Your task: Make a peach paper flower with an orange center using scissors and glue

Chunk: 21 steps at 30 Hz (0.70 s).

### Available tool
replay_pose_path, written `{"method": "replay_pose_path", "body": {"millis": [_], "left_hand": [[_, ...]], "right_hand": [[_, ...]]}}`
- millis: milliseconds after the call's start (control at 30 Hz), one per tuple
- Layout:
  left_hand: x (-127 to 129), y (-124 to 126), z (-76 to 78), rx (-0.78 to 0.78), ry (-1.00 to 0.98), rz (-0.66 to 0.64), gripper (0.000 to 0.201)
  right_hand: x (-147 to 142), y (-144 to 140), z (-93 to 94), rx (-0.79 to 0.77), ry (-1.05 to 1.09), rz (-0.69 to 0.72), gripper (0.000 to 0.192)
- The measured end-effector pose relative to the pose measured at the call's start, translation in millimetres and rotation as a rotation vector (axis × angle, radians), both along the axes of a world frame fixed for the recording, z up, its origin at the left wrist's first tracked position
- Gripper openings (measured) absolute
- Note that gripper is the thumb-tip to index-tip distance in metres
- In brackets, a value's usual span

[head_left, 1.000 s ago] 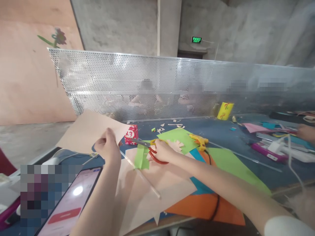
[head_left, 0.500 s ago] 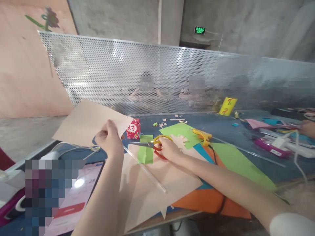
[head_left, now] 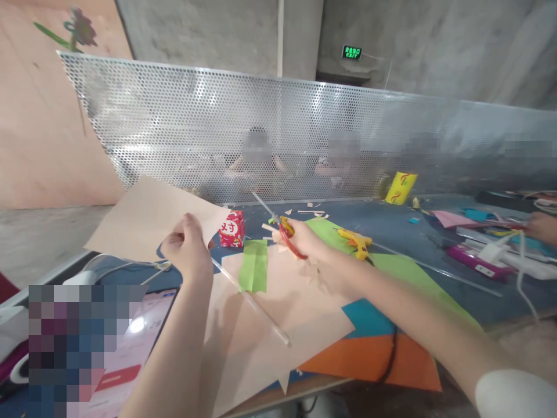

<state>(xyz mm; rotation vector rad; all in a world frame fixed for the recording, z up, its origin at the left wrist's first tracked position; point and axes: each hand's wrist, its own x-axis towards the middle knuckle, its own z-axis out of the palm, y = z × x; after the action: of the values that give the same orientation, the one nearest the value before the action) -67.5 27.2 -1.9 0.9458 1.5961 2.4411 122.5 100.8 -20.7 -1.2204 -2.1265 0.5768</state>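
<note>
My left hand (head_left: 188, 251) pinches the near edge of a large beige paper sheet (head_left: 148, 217) and holds it up over the left side of the table. My right hand (head_left: 304, 244) grips red-and-yellow scissors (head_left: 282, 227), lifted off the table with the blades pointing up and to the back left. Below lie more beige paper (head_left: 270, 325), a green paper strip (head_left: 255, 266) and a clear thin rod (head_left: 252, 302).
A small red box (head_left: 231, 229), yellow glue gun (head_left: 355, 241), green (head_left: 418, 284), teal and orange sheets (head_left: 369, 360) cover the blue table. A phone (head_left: 126, 348) lies near left. A perforated metal screen (head_left: 278, 139) crosses the back. Another person's hand (head_left: 539, 227) is at far right.
My right hand has lifted the scissors off the green strip and swung the blades upward and back. The left hand keeps holding the beige sheet, shifted slightly left.
</note>
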Motion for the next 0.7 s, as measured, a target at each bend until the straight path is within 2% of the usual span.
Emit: {"method": "replay_pose_path", "body": {"millis": [100, 200, 300, 367, 433, 533, 700], "left_hand": [[6, 0, -0.5, 0.021, -0.036, -0.020, 0.041], [13, -1, -4.6, -0.015, -0.016, -0.054, 0.041], [19, -5, -10.0, -0.105, 0.046, -0.106, 0.047], [21, -7, -12.9, -0.270, 0.107, -0.102, 0.051], [23, -8, -15.1, -0.350, 0.149, -0.122, 0.052], [27, -6, -17.0, -0.371, 0.188, -0.183, 0.053], [37, -6, -18.3, -0.402, 0.221, -0.282, 0.053]], "right_hand": [[7, 36, 27.4, -0.002, 0.014, -0.080, 0.027], [15, 81, 43.6, -0.005, -0.005, -0.232, 0.027], [21, 120, 43.9, -0.021, -0.018, -0.372, 0.029], [24, 138, 37.6, -0.031, -0.016, -0.424, 0.029], [27, 148, 29.7, -0.047, -0.008, -0.450, 0.030], [35, 152, 22.2, -0.062, 0.026, -0.460, 0.030], [53, 134, 32.4, -0.064, 0.131, -0.372, 0.031]]}}
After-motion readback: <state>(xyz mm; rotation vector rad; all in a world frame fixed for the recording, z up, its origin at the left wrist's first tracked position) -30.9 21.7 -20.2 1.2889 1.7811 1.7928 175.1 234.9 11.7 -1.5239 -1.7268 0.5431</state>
